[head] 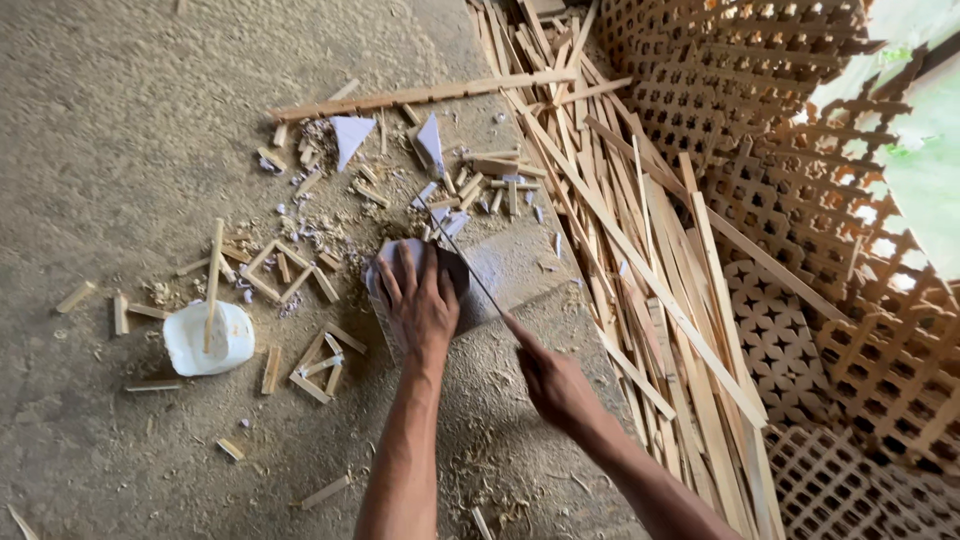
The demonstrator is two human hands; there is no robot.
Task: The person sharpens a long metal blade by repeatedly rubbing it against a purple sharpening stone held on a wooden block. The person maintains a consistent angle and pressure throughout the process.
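My left hand (420, 300) lies flat, fingers spread, on top of a rounded dark block (455, 275) wrapped partly in pale paper, standing on the dusty floor. My right hand (550, 385) grips the handle end of a long thin blade (465, 260), which slants up and left across the block's far right edge. Small cut wooden sticks (490, 185) and pale paper triangles (350, 135) lie scattered just beyond the block.
A white tub (230, 345) with a stick in it stands at the left. Small glued wooden frames (320, 365) lie near it. A heap of long wooden slats (640, 250) runs along the right, beside stacked lattice panels (800, 200).
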